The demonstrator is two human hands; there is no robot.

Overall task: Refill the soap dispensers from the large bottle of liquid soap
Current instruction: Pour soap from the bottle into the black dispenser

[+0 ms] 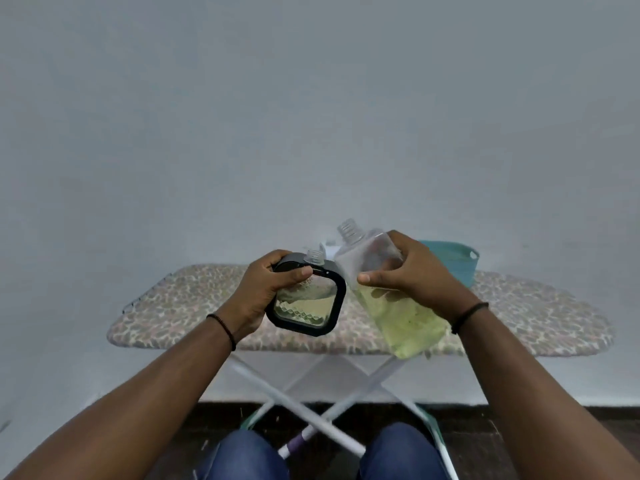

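Note:
My left hand (268, 289) grips a square clear soap dispenser with a black frame (308, 304), tilted, its uncapped threaded neck pointing up and to the right. A little yellowish soap lies in its lower part. My right hand (414, 277) holds the large clear bottle (391, 296) around its upper body, tilted with its open neck up and to the left, close to the dispenser's neck. Pale yellow-green soap fills the bottle's lower half. Both containers hang just above the ironing board (536, 320).
The ironing board has a leopard-print cover and white crossed legs (311, 403). A teal basin (450, 259) stands at the board's far edge behind my right hand. Something small and white shows behind the dispenser. A plain wall rises behind; my knees are below.

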